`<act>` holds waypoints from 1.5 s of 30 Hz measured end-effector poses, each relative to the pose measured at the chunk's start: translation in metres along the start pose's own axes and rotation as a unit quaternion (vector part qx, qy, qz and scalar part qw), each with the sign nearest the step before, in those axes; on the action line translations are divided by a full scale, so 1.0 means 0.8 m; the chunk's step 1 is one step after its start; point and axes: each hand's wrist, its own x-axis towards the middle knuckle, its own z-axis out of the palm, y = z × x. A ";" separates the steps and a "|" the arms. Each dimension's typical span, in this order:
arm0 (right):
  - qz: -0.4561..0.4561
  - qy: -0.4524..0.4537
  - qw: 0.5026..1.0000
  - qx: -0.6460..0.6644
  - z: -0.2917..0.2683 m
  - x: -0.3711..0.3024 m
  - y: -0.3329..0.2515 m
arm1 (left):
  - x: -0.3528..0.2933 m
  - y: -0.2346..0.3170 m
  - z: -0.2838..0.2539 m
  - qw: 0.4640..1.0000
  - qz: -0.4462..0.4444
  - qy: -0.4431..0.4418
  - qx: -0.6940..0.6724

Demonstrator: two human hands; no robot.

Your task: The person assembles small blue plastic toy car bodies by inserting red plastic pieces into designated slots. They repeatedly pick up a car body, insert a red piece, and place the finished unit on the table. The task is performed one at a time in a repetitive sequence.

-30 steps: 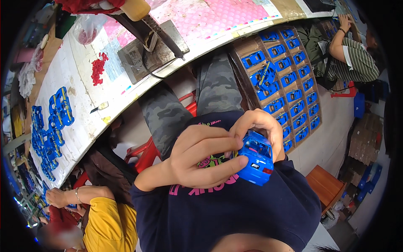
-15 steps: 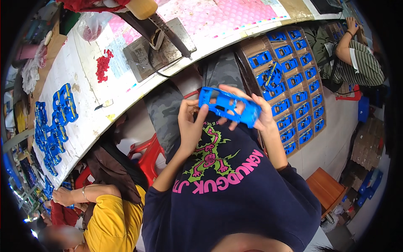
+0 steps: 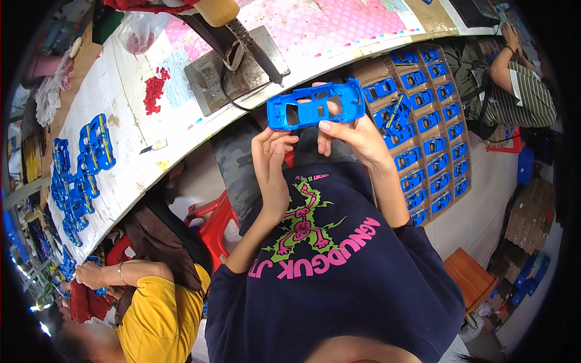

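A blue plastic toy car body [image 3: 313, 111], with window openings cut through it, is held up level with the table's front edge. Its hollow inner side seems to face me. My right hand [image 3: 357, 136] grips the right part of the shell, thumb on the lower edge and fingers behind. Just under the shell's left end is my left hand [image 3: 272, 163], its fingers loosely bent and apart; whether a fingertip touches the shell I cannot tell.
A soldering-iron-like tool [image 3: 254, 57] hangs over a metal plate [image 3: 203, 78]. Small red parts [image 3: 156, 91] and blue car bodies [image 3: 82, 175] lie on the white table [image 3: 130, 160]. A cardboard tray [image 3: 387, 66] of blue car bodies stands at right. Co-workers sit both sides.
The car body has moved up and left, away from my chest, and been turned over. My left hand has loosened from its left end; my right hand keeps its grip.
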 end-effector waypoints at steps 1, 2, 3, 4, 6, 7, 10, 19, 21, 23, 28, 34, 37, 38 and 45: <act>-0.004 0.009 1.000 -0.016 0.000 0.004 0.000 | 0.003 0.000 0.000 1.000 0.002 -0.003 -0.005; -0.007 0.011 0.999 -0.036 -0.001 0.009 -0.002 | 0.006 0.002 0.003 1.000 0.000 -0.001 -0.011; -0.011 0.013 0.998 -0.056 -0.002 0.013 -0.005 | 0.009 0.004 0.005 1.000 -0.002 0.000 -0.017; -0.014 0.014 0.997 -0.076 -0.001 0.017 -0.007 | 0.012 0.005 0.007 1.000 -0.004 0.002 -0.023; -0.058 0.040 0.994 -0.082 0.002 0.024 -0.009 | 0.017 0.002 0.005 0.999 -0.006 -0.009 -0.040; -0.086 0.053 0.990 -0.100 0.002 0.028 -0.009 | 0.020 0.001 0.005 0.999 -0.007 -0.015 -0.048; -0.140 0.075 0.976 -0.151 0.005 0.036 -0.015 | 0.030 0.004 0.008 0.995 0.002 -0.027 -0.092; -0.230 0.105 0.919 -0.302 0.008 0.036 -0.029 | 0.045 0.011 0.013 0.987 -0.003 -0.040 -0.158; -0.247 0.108 0.918 -0.292 0.011 0.036 -0.029 | 0.046 0.011 0.015 0.984 0.001 -0.041 -0.173; -0.250 0.104 0.913 -0.306 0.016 0.035 -0.035 | 0.048 0.010 0.017 0.982 0.005 -0.041 -0.185; -0.287 0.100 0.885 -0.352 0.021 0.036 -0.046 | 0.052 0.011 0.019 0.977 0.013 -0.047 -0.208; -0.287 0.114 0.870 -0.383 0.027 0.032 -0.053 | 0.055 0.007 0.021 0.967 0.011 -0.057 -0.248; -0.292 0.117 0.869 -0.381 0.029 0.031 -0.054 | 0.055 0.008 0.023 0.966 0.011 -0.057 -0.254; -0.287 0.115 0.871 -0.383 0.029 0.031 -0.055 | 0.055 0.010 0.025 0.966 0.009 -0.051 -0.254; -0.299 0.114 0.864 -0.388 0.030 0.032 -0.056 | 0.055 0.011 0.027 0.966 0.007 -0.036 -0.258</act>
